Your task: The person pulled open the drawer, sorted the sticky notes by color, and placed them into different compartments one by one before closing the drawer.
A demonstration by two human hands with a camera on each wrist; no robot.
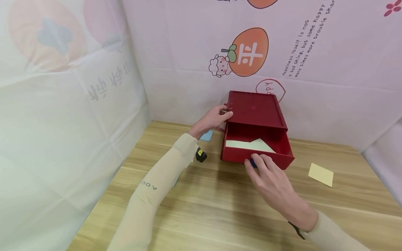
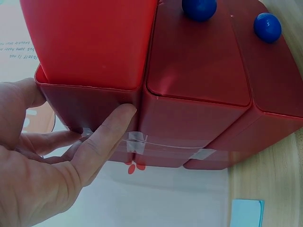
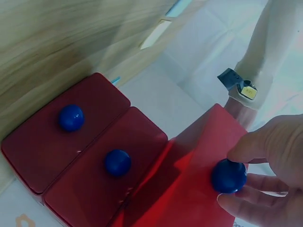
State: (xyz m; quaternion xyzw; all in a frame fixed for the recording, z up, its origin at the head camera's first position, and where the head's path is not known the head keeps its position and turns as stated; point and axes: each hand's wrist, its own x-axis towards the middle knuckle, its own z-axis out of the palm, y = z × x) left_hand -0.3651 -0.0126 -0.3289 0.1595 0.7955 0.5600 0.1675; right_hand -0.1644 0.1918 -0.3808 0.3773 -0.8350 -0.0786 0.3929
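Note:
A dark red three-drawer cabinet (image 1: 255,108) stands on the wooden table, its top drawer (image 1: 235,156) pulled out toward me. Pale papers (image 1: 262,145) lie inside that drawer. My right hand (image 1: 271,181) pinches the drawer's round blue knob (image 3: 228,176) between thumb and fingertips. At the cabinet's upper left edge, my left hand (image 1: 213,118) rests with its thumb by the top and its fingers against the side. One finger (image 2: 102,142) lies stretched along the side wall in the left wrist view. Both lower drawers are closed, with blue knobs (image 3: 117,162) on their fronts.
A yellow paper note (image 1: 321,174) lies on the table right of the cabinet. Light blue notes (image 1: 206,135) lie to its left, partly behind my left arm. White printed cloth (image 1: 188,52) hangs right behind the cabinet and along the left side.

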